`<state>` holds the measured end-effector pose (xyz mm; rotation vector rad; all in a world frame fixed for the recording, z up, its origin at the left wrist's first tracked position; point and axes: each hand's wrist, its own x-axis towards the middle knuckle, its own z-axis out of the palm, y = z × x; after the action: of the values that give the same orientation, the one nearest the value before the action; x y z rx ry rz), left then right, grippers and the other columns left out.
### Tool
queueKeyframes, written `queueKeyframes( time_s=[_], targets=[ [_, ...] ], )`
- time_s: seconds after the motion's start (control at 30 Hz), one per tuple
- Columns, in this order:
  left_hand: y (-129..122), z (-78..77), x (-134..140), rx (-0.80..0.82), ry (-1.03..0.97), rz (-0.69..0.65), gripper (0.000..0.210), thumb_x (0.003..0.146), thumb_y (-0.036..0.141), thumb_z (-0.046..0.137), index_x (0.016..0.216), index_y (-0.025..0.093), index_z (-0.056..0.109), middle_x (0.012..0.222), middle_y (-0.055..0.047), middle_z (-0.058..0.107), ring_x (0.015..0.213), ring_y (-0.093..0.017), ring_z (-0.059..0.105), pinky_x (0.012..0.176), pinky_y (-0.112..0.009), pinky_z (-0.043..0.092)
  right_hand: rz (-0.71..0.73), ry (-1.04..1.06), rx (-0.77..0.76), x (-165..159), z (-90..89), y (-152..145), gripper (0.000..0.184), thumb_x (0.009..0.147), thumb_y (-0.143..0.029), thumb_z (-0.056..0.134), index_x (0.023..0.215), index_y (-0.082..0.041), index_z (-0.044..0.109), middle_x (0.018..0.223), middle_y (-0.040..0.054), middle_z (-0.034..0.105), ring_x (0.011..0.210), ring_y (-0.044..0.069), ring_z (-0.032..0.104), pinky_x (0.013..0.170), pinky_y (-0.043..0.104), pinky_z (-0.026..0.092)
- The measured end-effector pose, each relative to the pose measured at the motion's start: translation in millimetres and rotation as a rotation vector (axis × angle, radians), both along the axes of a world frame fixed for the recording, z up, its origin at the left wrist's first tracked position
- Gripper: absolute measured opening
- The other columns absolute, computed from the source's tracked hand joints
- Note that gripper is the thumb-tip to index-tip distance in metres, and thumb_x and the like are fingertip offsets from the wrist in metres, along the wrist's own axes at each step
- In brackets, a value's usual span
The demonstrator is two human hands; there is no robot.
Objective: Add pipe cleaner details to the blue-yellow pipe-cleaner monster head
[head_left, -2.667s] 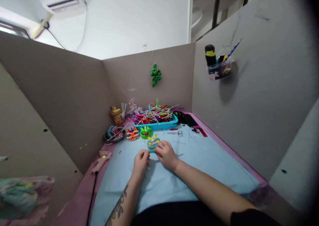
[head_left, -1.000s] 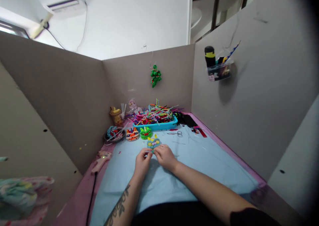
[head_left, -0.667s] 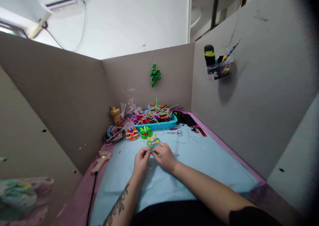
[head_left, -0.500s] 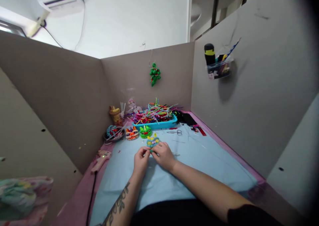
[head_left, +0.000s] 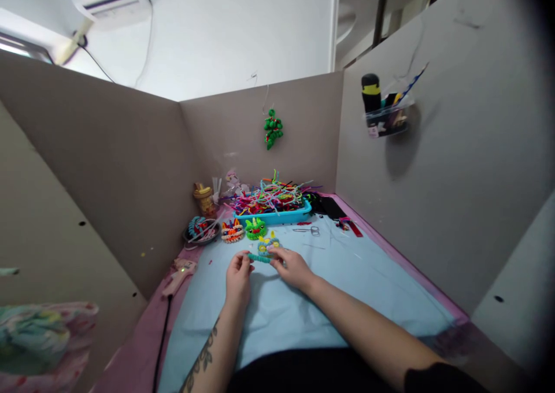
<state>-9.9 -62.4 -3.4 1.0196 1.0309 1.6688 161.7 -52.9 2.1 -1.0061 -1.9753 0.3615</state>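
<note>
Between my two hands stretches a short teal coiled pipe cleaner [head_left: 259, 258], held roughly level above the cloth. My left hand [head_left: 239, 270] pinches its left end, while the fingers of my right hand [head_left: 292, 267] close on the right end. Just behind lies a blue and yellow pipe-cleaner animal head [head_left: 265, 245], partly covered by my right fingers. Beside it, farther back, sit a green pipe-cleaner head [head_left: 255, 229] and an orange and white one [head_left: 232, 231].
A blue tray [head_left: 277, 216] heaped with colourful pipe cleaners stands at the back. Scissors [head_left: 309, 230] lie on the light blue cloth [head_left: 338, 300]. At left are a glue gun [head_left: 181, 273] with its cord and a dark bowl [head_left: 203, 238]. Grey partitions enclose the table.
My hands have moved apart, and the teal coil now shows stretched between them. The whole view has shifted slightly.
</note>
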Motion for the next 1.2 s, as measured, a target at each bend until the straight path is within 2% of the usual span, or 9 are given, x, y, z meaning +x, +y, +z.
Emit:
queueKeyframes(
  time_s=[0.17, 0.33, 0.43, 0.53, 0.67, 0.83, 0.97, 1.1, 1.2],
  targets=[
    [-1.4, 3.2, 4.1, -0.007, -0.034, -0.071, 0.032, 0.066, 0.04, 0.069, 0.085, 0.015, 0.061, 0.088, -0.003, 0.059, 0.074, -0.012, 0.055, 0.069, -0.024, 0.046, 0.072, 0.057, -0.024, -3.9, -1.7, 2.9, 0.021, 0.083, -0.019, 0.051, 0.1, -0.02, 0.061, 0.095, 0.0057, 0.066, 0.086, 0.018, 0.06, 0.078, 0.029, 0.045],
    [-4.0, 6.2, 6.3, -0.028, 0.011, -0.153, 0.05, 0.063, 0.033, 0.072, 0.109, 0.018, 0.059, 0.098, -0.006, 0.063, 0.082, -0.014, 0.058, 0.071, -0.024, 0.044, 0.05, 0.081, -0.025, -1.0, 1.8, 3.5, 0.016, 0.084, -0.018, 0.047, 0.088, -0.019, 0.063, 0.081, 0.0042, 0.064, 0.076, 0.016, 0.059, 0.071, 0.027, 0.045],
    [-3.7, 4.6, 6.2, -0.034, 0.13, -0.153, 0.039, 0.062, 0.031, 0.072, 0.097, 0.015, 0.066, 0.089, -0.006, 0.067, 0.075, -0.013, 0.057, 0.068, -0.023, 0.043, 0.086, 0.035, -0.027, -0.7, 2.6, 1.7, 0.018, 0.085, -0.02, 0.046, 0.087, -0.02, 0.063, 0.076, 0.0026, 0.064, 0.071, 0.015, 0.058, 0.067, 0.025, 0.044],
    [-3.9, 4.1, 6.5, -0.035, 0.193, -0.141, 0.029, 0.06, 0.032, 0.072, 0.082, 0.014, 0.07, 0.075, -0.004, 0.068, 0.066, -0.013, 0.056, 0.066, -0.024, 0.043, 0.134, 0.028, -0.015, -2.6, 2.4, 0.2, 0.019, 0.086, -0.022, 0.046, 0.095, -0.021, 0.063, 0.085, 0.0035, 0.065, 0.078, 0.015, 0.059, 0.072, 0.025, 0.044],
    [-4.5, 5.1, 6.9, -0.037, 0.19, -0.139, 0.027, 0.058, 0.031, 0.073, 0.079, 0.015, 0.071, 0.073, -0.004, 0.069, 0.068, -0.016, 0.059, 0.067, -0.027, 0.043, 0.17, 0.033, 0.025, -6.6, 2.8, 0.7, 0.017, 0.086, -0.022, 0.048, 0.09, -0.02, 0.064, 0.085, 0.0037, 0.066, 0.079, 0.015, 0.059, 0.073, 0.026, 0.043],
    [-3.5, 2.8, 8.8, -0.057, 0.171, -0.088, 0.029, 0.057, 0.033, 0.074, 0.078, 0.014, 0.07, 0.069, -0.003, 0.066, 0.063, -0.013, 0.055, 0.062, -0.023, 0.041, 0.068, 0.013, 0.121, -10.4, 5.7, -0.8, 0.009, 0.083, -0.021, 0.055, 0.079, -0.02, 0.064, 0.078, 0.0016, 0.066, 0.077, 0.015, 0.058, 0.074, 0.029, 0.038],
    [0.4, 3.2, 18.4, -0.117, 0.049, -0.064, 0.039, 0.055, 0.04, 0.075, 0.081, 0.012, 0.069, 0.066, -0.002, 0.064, 0.057, -0.01, 0.051, 0.056, -0.021, 0.038, -0.053, -0.062, 0.197, -10.2, 10.2, -3.8, 0.007, 0.081, -0.022, 0.057, 0.078, -0.021, 0.063, 0.078, 0.0023, 0.065, 0.081, 0.018, 0.054, 0.075, 0.031, 0.034],
    [8.7, 6.3, 36.7, -0.141, -0.025, -0.051, 0.042, 0.053, 0.045, 0.076, 0.077, 0.011, 0.068, 0.07, -0.004, 0.065, 0.058, -0.009, 0.051, 0.055, -0.02, 0.037, -0.16, -0.159, 0.285, -5.5, 11.9, -0.3, 0.013, 0.084, -0.022, 0.051, 0.079, -0.02, 0.062, 0.078, 0.0057, 0.062, 0.084, 0.021, 0.049, 0.078, 0.035, 0.031],
    [16.3, 6.6, 49.4, -0.148, -0.057, -0.025, 0.041, 0.053, 0.046, 0.075, 0.068, 0.01, 0.066, 0.064, -0.003, 0.062, 0.056, -0.009, 0.049, 0.052, -0.02, 0.036, -0.206, -0.249, 0.337, -0.4, 11.1, 6.0, 0.018, 0.086, -0.022, 0.046, 0.078, -0.019, 0.062, 0.075, 0.0074, 0.06, 0.083, 0.022, 0.048, 0.079, 0.037, 0.03]
  ],
)
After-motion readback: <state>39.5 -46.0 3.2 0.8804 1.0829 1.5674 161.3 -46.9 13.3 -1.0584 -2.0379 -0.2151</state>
